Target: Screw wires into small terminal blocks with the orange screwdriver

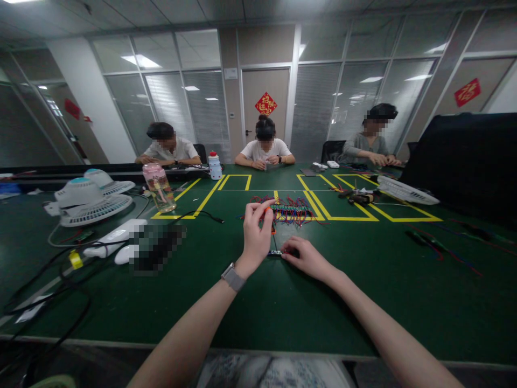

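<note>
My left hand (257, 229), with a grey-banded watch (233, 277) on the wrist, is closed around a thin upright screwdriver (273, 232) with orange on its handle. The dark shaft points down to a small circuit board (275, 253) on the green table. Whether the tip touches the board is too small to tell. My right hand (301, 253) pinches the right end of that board against the tabletop, its fingers curled. Just beyond my hands lies a row of green circuit boards (293, 208) with many red and blue wires.
White fans (95, 202) and a pink-lidded bottle (159, 188) stand left, near black cables (76, 285). Wired boards (428, 242) and hand tools (357, 196) lie right. A black screen-like panel (472, 167) rises far right. Several people (265, 148) sit opposite.
</note>
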Demonstrator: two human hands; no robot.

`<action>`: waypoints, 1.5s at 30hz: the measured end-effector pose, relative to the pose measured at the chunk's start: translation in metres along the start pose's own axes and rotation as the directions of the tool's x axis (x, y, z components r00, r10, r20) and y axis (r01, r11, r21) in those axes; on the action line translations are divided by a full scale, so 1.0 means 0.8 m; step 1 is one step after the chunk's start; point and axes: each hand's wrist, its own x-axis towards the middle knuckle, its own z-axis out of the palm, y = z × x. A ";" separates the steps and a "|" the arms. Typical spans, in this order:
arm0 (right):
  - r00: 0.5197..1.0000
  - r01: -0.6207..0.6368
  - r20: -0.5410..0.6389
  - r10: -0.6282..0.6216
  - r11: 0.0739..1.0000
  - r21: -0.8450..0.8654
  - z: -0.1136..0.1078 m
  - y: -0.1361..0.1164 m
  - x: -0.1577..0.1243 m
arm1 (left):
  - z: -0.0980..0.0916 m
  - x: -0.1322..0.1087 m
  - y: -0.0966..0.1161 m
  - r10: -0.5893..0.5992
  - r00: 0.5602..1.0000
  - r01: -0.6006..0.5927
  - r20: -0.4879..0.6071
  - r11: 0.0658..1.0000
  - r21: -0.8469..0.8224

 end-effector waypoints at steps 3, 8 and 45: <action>1.000 -0.001 0.000 0.001 1.000 0.003 0.001 0.001 0.000 | 0.002 0.000 -0.001 0.003 1.000 -0.001 0.024 0.998 -0.066; 1.000 0.003 0.002 -0.003 1.000 0.008 0.000 0.000 0.000 | 0.002 0.000 -0.002 0.026 1.000 -0.026 -0.006 0.999 -0.023; 1.000 -0.004 0.008 0.004 1.000 0.015 0.000 -0.002 0.000 | 0.002 -0.004 0.000 0.042 0.999 -0.042 0.001 0.999 0.033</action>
